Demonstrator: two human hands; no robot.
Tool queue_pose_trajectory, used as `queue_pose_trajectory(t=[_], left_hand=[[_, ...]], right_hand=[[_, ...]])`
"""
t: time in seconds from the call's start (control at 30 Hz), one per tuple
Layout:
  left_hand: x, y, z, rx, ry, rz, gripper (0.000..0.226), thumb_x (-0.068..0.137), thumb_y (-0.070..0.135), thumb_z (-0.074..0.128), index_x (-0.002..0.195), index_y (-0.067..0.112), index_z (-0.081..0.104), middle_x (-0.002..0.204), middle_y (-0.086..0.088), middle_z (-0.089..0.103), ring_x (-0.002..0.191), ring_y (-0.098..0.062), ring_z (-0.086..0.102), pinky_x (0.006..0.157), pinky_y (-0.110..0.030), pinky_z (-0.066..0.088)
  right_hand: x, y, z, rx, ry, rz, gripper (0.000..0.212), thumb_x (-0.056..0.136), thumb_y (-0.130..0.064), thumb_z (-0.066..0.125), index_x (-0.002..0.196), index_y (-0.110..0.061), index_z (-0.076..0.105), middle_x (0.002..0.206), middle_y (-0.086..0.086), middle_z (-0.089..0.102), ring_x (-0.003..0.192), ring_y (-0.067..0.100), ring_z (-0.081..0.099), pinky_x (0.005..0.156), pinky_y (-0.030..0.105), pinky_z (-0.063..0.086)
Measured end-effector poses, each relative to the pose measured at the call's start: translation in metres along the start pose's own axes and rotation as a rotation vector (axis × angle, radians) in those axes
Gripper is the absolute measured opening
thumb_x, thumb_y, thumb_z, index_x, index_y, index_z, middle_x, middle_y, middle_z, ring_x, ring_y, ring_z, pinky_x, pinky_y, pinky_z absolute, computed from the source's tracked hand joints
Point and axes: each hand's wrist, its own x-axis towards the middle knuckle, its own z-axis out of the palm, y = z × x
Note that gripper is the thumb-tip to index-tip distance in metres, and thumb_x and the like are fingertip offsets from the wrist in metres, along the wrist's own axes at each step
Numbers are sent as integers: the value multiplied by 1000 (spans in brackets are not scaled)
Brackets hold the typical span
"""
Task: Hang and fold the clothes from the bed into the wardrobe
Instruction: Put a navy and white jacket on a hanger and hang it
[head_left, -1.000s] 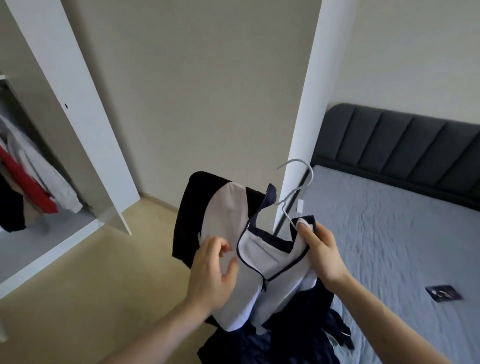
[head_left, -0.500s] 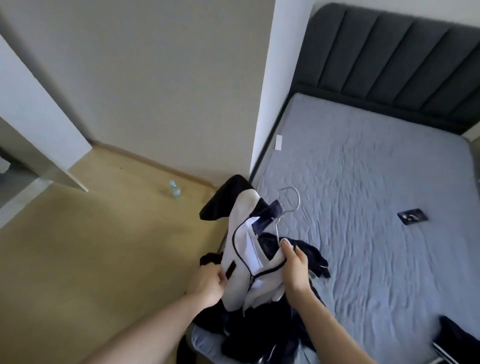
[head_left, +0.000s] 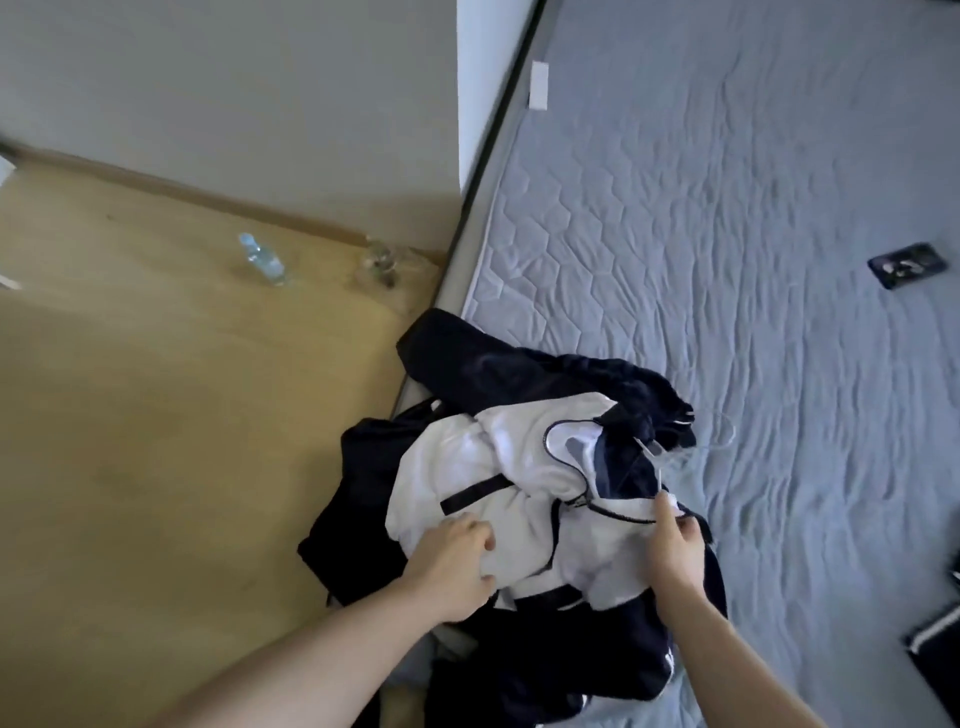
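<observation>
Bed (head_left: 753, 260) fills right side, wooden floor (head_left: 156, 441) left. Navy-and-white jacket (head_left: 519, 467) crumpled on the bed's near left edge, part hanging over the side. Left hand (head_left: 457, 566) grips white fabric; right hand (head_left: 675, 551) pinches the collar by the wire hanger (head_left: 691, 447). Phone (head_left: 906, 265) on bed, bottle (head_left: 262, 260) on floor.

Soft matt cloth jacket (head_left: 498, 467), thin wire hanger (head_left: 691, 452), quilted fabric mattress (head_left: 727, 260), smooth wood-look floor (head_left: 156, 415).
</observation>
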Motion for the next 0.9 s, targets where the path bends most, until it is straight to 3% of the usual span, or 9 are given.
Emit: queue_pose_trajectory(t=[0.13, 0.23, 0.3, 0.37, 0.47, 0.6, 0.67, 0.77, 0.9], left_hand=[[31, 8, 29, 197, -21, 20, 56, 81, 55, 72, 123, 21, 58, 120, 4, 56, 113, -21, 55, 100, -34, 42], [40, 2, 34, 292, 23, 26, 18, 89, 27, 66, 106, 21, 63, 111, 3, 62, 108, -21, 58, 84, -30, 39], [40, -8, 31, 286, 34, 28, 9, 91, 15, 59, 91, 22, 64, 99, 4, 66, 99, -20, 61, 75, -29, 34], [34, -21, 25, 232, 54, 23, 11, 93, 22, 58, 82, 25, 59, 89, 8, 65, 89, -18, 62, 73, -30, 38], [23, -45, 9, 160, 123, 21, 21, 89, 29, 67, 74, 28, 52, 73, 11, 62, 71, -14, 61, 69, -29, 41], [12, -82, -10, 174, 178, -66, 27, 75, 21, 76, 68, 24, 49, 55, 9, 53, 46, -15, 41, 47, -24, 22], [12, -96, -15, 224, 127, -178, 23, 81, 19, 70, 75, 23, 49, 61, 6, 58, 49, -17, 39, 47, -28, 18], [17, -100, -17, 239, 76, -267, 14, 85, 17, 57, 86, 25, 45, 79, 9, 59, 64, -17, 49, 54, -30, 25], [27, -60, -21, 139, 132, -61, 23, 69, 23, 57, 86, 27, 41, 86, 15, 46, 80, -13, 47, 71, -27, 39]], right_hand=[[18, 26, -6, -16, 94, -38, 53, 89, -77, 44, 103, -27, 58, 97, -11, 62, 91, 16, 59, 83, 39, 42], [7, 41, -5, 40, 256, -100, 47, 90, -73, 43, 85, -28, 56, 82, -8, 61, 80, 17, 59, 73, 38, 44], [-4, 50, -2, 60, 304, -159, 38, 91, -63, 53, 92, -25, 57, 93, -4, 62, 88, 16, 61, 79, 37, 46], [-16, 54, 7, 20, 266, -239, 28, 91, -50, 65, 104, -26, 57, 109, -2, 59, 99, 16, 62, 84, 38, 51], [-27, 45, 30, -162, 139, -413, 21, 88, -34, 72, 102, -40, 56, 105, -15, 58, 96, 9, 59, 81, 39, 53], [-16, 24, 66, -442, -115, -383, 22, 85, -44, 72, 103, -37, 62, 104, -18, 61, 100, 6, 59, 83, 33, 53], [-6, 22, 78, -538, -155, -295, 32, 83, -49, 73, 106, -31, 60, 102, -16, 63, 102, 10, 59, 86, 34, 53], [4, 26, 90, -615, -152, -262, 29, 84, -49, 74, 101, -29, 61, 90, -17, 67, 94, 10, 63, 85, 35, 54], [14, 34, 97, -697, -128, -293, 21, 86, -47, 72, 99, -32, 66, 78, -24, 66, 84, 5, 61, 84, 35, 54]])
